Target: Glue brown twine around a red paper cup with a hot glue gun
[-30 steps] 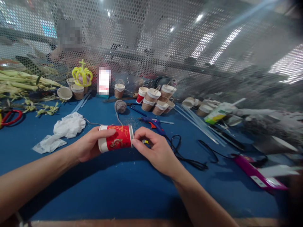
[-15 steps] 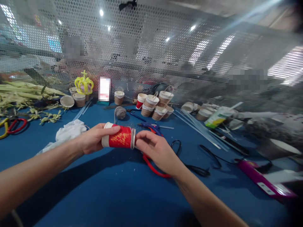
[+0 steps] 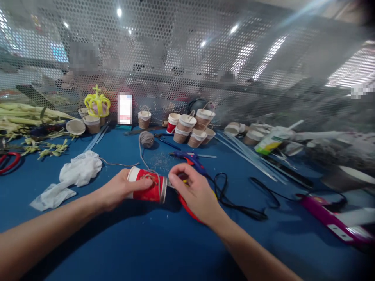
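Observation:
My left hand (image 3: pixel 118 189) is wrapped round a red and white paper cup (image 3: pixel 148 194), which lies on its side with the white mouth end at the left. Grey yarn (image 3: pixel 161 185) is wound about the cup near its base, and a strand runs back to a yarn ball (image 3: pixel 146 139). At the base end my right hand (image 3: pixel 197 193) has its thumb and fingers curled into a pinch; what they hold is hidden. Behind the right hand lie red-handled scissors (image 3: pixel 187 208), partly covered, and a blue glue gun (image 3: pixel 195 162).
White cloth (image 3: pixel 82 168) lies left of the cup. Farther back are twine-wrapped cups (image 3: pixel 187 123), a yellow crown-shaped piece (image 3: pixel 97 103) and plant stalks (image 3: pixel 26 113). Glue sticks (image 3: pixel 249 156), a black cable (image 3: pixel 240 208) and a purple power strip (image 3: pixel 325 216) are at the right.
The cup and both hands have come lower and nearer, and the cup tilts slightly. Yarn now crosses the cup's upper side, where it earlier ran behind. The view has shifted a little.

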`<state>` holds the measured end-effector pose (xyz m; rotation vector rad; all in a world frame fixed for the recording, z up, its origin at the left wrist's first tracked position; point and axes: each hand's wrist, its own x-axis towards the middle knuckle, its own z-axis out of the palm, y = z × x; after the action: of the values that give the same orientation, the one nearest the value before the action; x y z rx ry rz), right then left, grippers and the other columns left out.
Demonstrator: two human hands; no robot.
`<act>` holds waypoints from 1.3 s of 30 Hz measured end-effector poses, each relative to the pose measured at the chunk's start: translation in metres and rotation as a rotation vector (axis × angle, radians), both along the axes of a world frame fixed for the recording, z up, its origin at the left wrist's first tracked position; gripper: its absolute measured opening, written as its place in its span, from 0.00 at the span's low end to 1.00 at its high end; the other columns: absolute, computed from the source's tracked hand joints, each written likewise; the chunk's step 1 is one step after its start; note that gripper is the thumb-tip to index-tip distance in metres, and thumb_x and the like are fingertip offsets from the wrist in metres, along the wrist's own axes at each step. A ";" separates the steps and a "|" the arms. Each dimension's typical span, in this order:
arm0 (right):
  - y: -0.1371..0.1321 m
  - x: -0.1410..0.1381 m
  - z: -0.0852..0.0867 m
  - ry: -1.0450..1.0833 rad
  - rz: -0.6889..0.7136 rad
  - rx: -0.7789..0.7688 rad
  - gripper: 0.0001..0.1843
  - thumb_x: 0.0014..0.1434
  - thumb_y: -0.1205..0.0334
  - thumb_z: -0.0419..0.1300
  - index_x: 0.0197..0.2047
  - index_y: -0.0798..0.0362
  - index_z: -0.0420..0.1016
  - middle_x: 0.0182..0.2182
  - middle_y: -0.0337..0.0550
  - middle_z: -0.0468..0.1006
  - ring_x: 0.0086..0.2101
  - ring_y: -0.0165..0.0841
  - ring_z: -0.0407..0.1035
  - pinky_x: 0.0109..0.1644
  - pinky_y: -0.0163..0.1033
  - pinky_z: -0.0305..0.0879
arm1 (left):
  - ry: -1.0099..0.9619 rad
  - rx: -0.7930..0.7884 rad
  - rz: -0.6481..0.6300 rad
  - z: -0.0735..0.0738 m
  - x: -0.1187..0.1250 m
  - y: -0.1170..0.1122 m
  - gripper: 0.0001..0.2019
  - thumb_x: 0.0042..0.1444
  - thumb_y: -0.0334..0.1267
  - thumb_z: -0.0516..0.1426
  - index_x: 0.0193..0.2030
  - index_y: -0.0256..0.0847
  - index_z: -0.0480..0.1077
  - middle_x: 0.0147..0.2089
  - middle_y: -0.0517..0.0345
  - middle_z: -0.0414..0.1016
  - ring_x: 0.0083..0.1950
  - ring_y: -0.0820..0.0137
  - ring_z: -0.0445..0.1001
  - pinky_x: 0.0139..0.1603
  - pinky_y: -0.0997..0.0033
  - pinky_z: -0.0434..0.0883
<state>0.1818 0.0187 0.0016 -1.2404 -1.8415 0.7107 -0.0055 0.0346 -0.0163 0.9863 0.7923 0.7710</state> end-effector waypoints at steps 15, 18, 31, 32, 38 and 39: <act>-0.017 -0.008 -0.008 -0.183 0.317 0.044 0.21 0.63 0.58 0.39 0.55 0.47 0.62 0.59 0.43 0.55 0.59 0.37 0.44 0.60 0.51 0.45 | 0.136 0.182 0.059 0.004 0.006 -0.009 0.03 0.44 0.34 0.61 0.24 0.37 0.74 0.21 0.62 0.73 0.23 0.76 0.66 0.27 0.79 0.62; -0.014 -0.009 -0.007 -0.112 0.300 0.047 0.20 0.63 0.58 0.40 0.52 0.51 0.66 0.56 0.46 0.61 0.56 0.36 0.53 0.58 0.48 0.50 | 0.145 0.128 0.075 0.003 0.007 -0.009 0.03 0.44 0.34 0.62 0.24 0.37 0.75 0.23 0.60 0.76 0.24 0.75 0.69 0.28 0.78 0.64; 0.082 0.068 -0.002 -0.673 -0.426 -0.181 0.06 0.43 0.70 0.62 0.20 0.55 0.69 0.23 0.48 0.75 0.31 0.38 0.71 0.35 0.39 0.63 | 0.108 0.085 0.135 0.006 -0.004 -0.002 0.05 0.44 0.37 0.62 0.26 0.37 0.76 0.26 0.57 0.79 0.26 0.73 0.72 0.30 0.78 0.65; 0.086 0.071 -0.007 -0.685 -0.426 -0.213 0.06 0.44 0.69 0.62 0.20 0.56 0.68 0.23 0.46 0.75 0.30 0.35 0.70 0.35 0.39 0.63 | 0.096 0.078 0.137 0.007 -0.004 -0.002 0.05 0.44 0.36 0.62 0.27 0.37 0.76 0.26 0.57 0.79 0.26 0.73 0.72 0.31 0.77 0.66; 0.088 0.072 -0.010 -0.546 -0.461 -0.252 0.04 0.45 0.70 0.60 0.29 0.57 0.70 0.23 0.46 0.75 0.31 0.39 0.71 0.35 0.40 0.64 | 0.078 0.066 0.170 0.010 -0.007 -0.001 0.06 0.42 0.37 0.64 0.26 0.36 0.75 0.25 0.58 0.77 0.25 0.75 0.71 0.30 0.77 0.65; 0.083 0.071 -0.006 -0.493 -0.457 -0.244 0.08 0.46 0.70 0.59 0.33 0.58 0.69 0.24 0.47 0.75 0.31 0.39 0.72 0.34 0.40 0.65 | 0.085 0.069 0.172 0.010 -0.007 0.000 0.07 0.41 0.37 0.64 0.26 0.35 0.75 0.24 0.58 0.77 0.25 0.75 0.70 0.29 0.77 0.64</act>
<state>0.2527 0.1020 -0.0040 -2.0573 -1.7689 0.3999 -0.0129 0.0343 -0.0061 1.0269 0.9384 0.9134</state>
